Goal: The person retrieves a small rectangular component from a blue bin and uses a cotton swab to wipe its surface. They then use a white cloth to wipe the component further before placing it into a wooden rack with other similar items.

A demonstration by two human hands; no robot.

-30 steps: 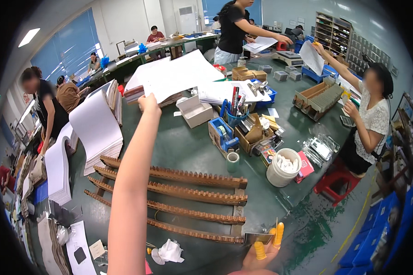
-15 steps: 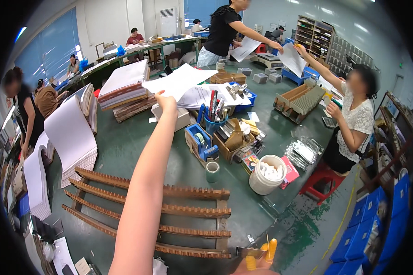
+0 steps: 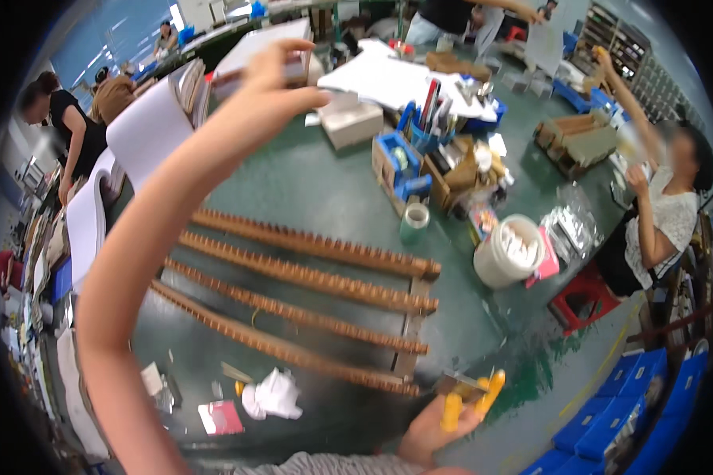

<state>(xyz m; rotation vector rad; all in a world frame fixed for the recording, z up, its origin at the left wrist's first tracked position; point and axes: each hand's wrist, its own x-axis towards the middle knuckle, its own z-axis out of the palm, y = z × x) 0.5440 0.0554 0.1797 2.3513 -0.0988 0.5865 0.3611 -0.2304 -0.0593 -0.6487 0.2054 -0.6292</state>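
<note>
- Left hand (image 3: 273, 87), arm stretched far over the green table (image 3: 325, 198), pinches the edge of a white sheet stack (image 3: 253, 47); a firm, square grip would likely keep sheets from slipping.
- Right hand (image 3: 432, 427) near the body grips a yellow-handled tool (image 3: 471, 392).
- Toothed brown wooden rack (image 3: 309, 293) lies between.

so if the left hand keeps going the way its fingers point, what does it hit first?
Likely the small white box just past the left hand; its fingertips point right toward it. Depth is unclear, so the hand may pass above it.

left hand (image 3: 273, 91) raised outstretched, right hand (image 3: 436, 427) low, gripping
</note>
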